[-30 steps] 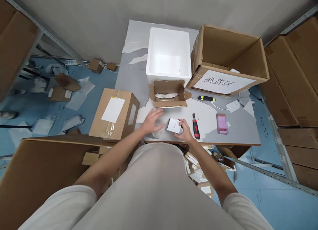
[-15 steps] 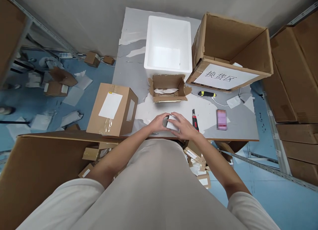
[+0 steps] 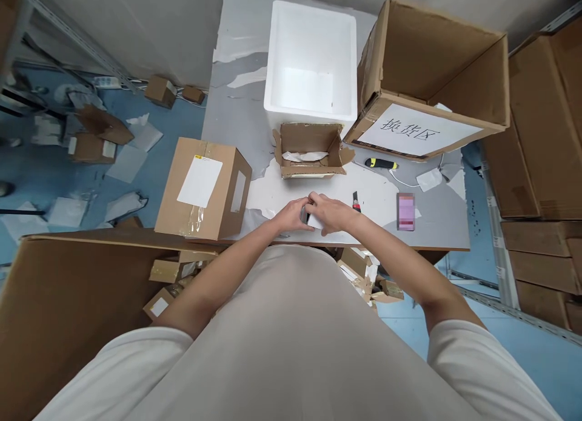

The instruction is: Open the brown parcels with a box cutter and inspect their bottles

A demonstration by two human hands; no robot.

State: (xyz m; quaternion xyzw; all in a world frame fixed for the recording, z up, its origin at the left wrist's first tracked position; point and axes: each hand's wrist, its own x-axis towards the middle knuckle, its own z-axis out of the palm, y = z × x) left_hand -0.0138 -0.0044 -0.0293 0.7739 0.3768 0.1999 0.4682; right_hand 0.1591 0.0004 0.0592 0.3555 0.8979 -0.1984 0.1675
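Close to the table's front edge, my left hand and my right hand are both closed around a small white box with a dark side. My fingers cover most of it. The left hand grips its left end, while the right hand lies over its top and right side. Just beyond them stands an open small cardboard box with crumpled white paper inside. Right of my right hand lies a red and black utility knife, partly hidden by the forearm.
A taped carton stands at left. Behind are a white foam box and a large open carton with a handwritten sign. A yellow and black cutter and a phone lie at right. Below left is a big carton.
My right hand has moved left and farther over the small white box, with its fingers now nearer the left hand. The camera view has shifted slightly.
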